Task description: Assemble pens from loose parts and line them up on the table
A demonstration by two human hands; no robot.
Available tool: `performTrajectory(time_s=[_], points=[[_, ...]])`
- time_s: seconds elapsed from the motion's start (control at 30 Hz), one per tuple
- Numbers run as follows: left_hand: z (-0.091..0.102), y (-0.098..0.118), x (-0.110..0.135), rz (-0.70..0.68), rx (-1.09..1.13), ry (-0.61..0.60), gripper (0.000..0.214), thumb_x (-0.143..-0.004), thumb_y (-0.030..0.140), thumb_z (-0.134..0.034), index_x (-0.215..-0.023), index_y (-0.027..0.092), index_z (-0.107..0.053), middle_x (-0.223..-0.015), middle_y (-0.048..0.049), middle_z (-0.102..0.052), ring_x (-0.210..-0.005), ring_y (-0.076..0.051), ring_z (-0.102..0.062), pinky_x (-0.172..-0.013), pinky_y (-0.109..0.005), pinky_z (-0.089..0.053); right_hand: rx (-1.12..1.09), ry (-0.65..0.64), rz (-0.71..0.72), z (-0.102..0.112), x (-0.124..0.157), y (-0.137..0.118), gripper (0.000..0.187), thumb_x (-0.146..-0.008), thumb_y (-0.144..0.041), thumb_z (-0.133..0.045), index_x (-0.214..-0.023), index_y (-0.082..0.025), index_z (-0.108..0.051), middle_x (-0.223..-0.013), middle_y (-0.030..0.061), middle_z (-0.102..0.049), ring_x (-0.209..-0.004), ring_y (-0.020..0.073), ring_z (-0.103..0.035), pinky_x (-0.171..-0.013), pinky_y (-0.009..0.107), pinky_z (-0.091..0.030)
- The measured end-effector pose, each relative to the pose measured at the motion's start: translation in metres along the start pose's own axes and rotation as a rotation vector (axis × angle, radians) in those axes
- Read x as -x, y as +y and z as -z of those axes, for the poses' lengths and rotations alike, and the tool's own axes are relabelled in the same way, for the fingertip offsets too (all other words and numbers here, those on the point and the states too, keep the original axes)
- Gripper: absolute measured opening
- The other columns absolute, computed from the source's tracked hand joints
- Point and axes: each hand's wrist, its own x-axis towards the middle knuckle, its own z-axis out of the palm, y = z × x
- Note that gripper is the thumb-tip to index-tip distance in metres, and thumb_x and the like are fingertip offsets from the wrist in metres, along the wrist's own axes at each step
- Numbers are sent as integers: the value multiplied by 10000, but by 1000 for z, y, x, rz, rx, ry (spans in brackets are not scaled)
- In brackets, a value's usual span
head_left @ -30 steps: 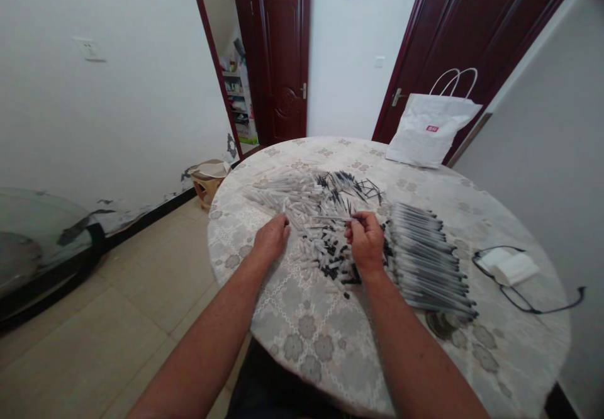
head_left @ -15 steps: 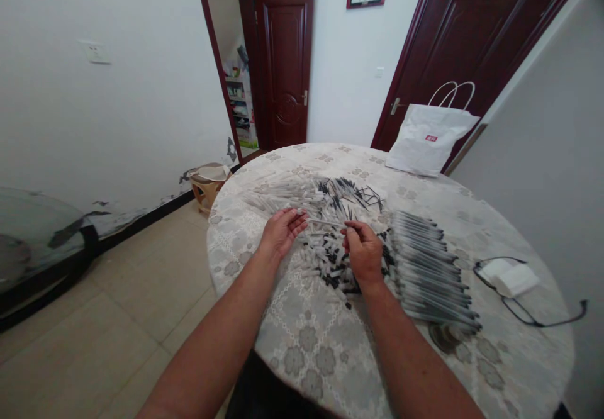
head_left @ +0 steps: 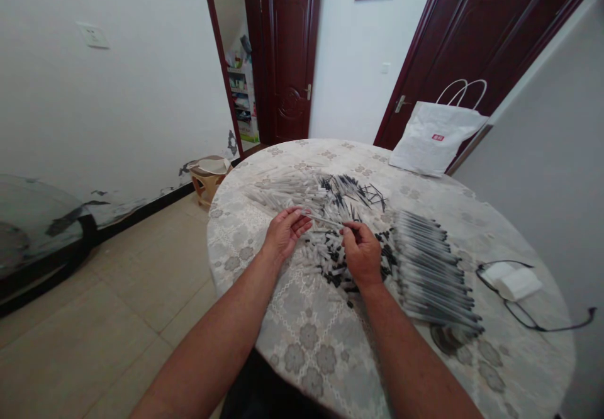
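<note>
My left hand [head_left: 285,231] and my right hand [head_left: 362,254] hold a slim whitish pen [head_left: 325,220] between them, one at each end, above the table. The left thumb and index finger pinch its left end, while the other fingers are loosely spread. Closed fingers of my right hand grip its right end. Beneath the hands is a heap of small white and black pen parts [head_left: 325,258]. Beyond the left hand lie many pale tubes [head_left: 278,189], with thin black refills [head_left: 349,189] beside them. To the right, grey pens with dark ends [head_left: 431,268] lie in a long row.
The round table's flowered cloth [head_left: 306,337] spreads under everything. Eyeglasses [head_left: 523,318] and folded white tissue [head_left: 516,282] lie at the right. A round glass object [head_left: 443,340] sits by the row's near end. A white paper bag [head_left: 436,139] stands at the back right.
The view has tipped down slightly and shifted a little left. Both hands keep their hold on the pen, which slants slightly more down to the right.
</note>
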Motion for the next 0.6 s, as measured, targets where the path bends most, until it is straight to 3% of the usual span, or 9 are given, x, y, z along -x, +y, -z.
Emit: performTrajectory(time_s=[0.13, 0.4, 0.5, 0.6], points=[[1, -1, 0, -4, -40, -6, 260, -774, 197, -768, -992, 149, -634, -1023, -108, -755, -851, -188, -745, -817, -343, -605, 36, -32, 39, 1, -1, 0, 254, -914, -374, -566, -1015, -184, -702, -844, 40, -736, -702, 171, -654, -711, 289, -524], [11, -3, -10, -23, -49, 35, 266, -789, 257, -784, -987, 147, -643, -1021, -111, -752, -818, -177, -734, -779, -334, -610, 190, -216, 361, 1, 2, -1, 244, -967, -301, -532, -1102, -214, -716, -1050, 86, -753, -936, 204, -703, -898, 341, -531], [12, -4, -12, -24, -50, 42, 258, -787, 247, -788, -975, 137, -648, -1010, -111, -750, -802, -169, -729, -773, -329, -610, 183, -230, 314, 0, 3, -2, 252, -961, -317, -546, -1112, -219, -724, -1013, 83, -766, -918, 211, -721, -904, 356, -543], [8, -5, -12, -25, -52, 53, 245, -791, 244, -783, -963, 130, -651, -976, -107, -751, -786, -165, -725, -779, -329, -606, 78, -234, 90, -2, 2, -5, 265, -931, -383, -591, -1087, -218, -728, -803, 47, -760, -729, 203, -727, -759, 343, -589]])
